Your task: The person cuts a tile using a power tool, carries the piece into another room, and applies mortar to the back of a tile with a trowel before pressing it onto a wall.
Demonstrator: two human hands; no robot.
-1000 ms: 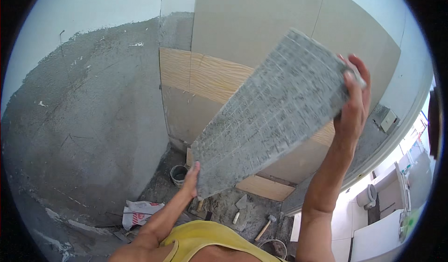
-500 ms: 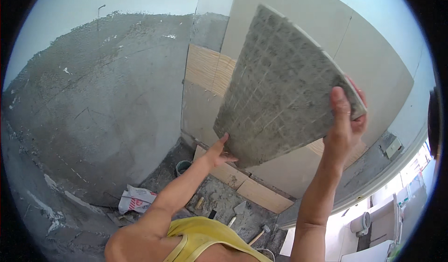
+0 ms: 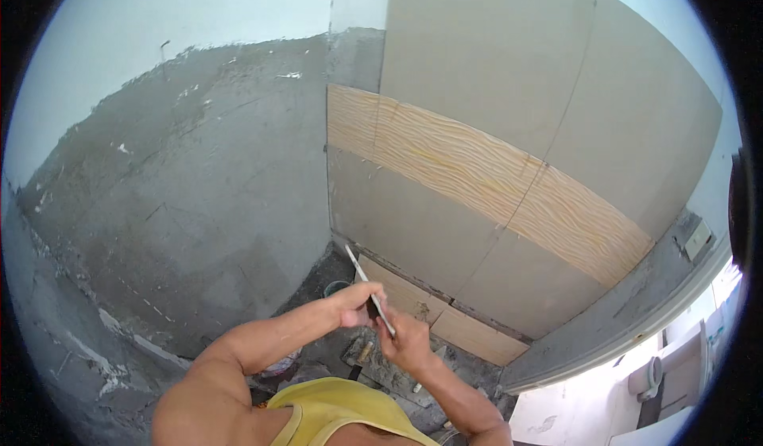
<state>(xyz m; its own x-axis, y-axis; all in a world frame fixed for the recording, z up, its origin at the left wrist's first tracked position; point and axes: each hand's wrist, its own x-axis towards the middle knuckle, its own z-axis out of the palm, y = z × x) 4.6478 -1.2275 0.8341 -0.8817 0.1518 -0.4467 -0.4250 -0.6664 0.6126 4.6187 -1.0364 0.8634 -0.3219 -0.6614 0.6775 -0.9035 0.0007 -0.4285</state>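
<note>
A tile is held low in front of my chest, turned nearly edge-on, so that only its thin pale edge shows. My left hand closes on its left side around the middle. Against the lower right of the tile my right hand grips, fingers bent around the edge. Both faces of the tile are mostly out of sight.
Ahead stands a wall of large beige tiles crossed by a wavy wood-look tile band. Rough grey cement covers the left wall. A dark bucket sits behind my left forearm. A switch box is at the right.
The tile has come down from in front of the wall and turned from its mortar-covered back to edge-on. My right hand has moved down and left, close to my left hand.
</note>
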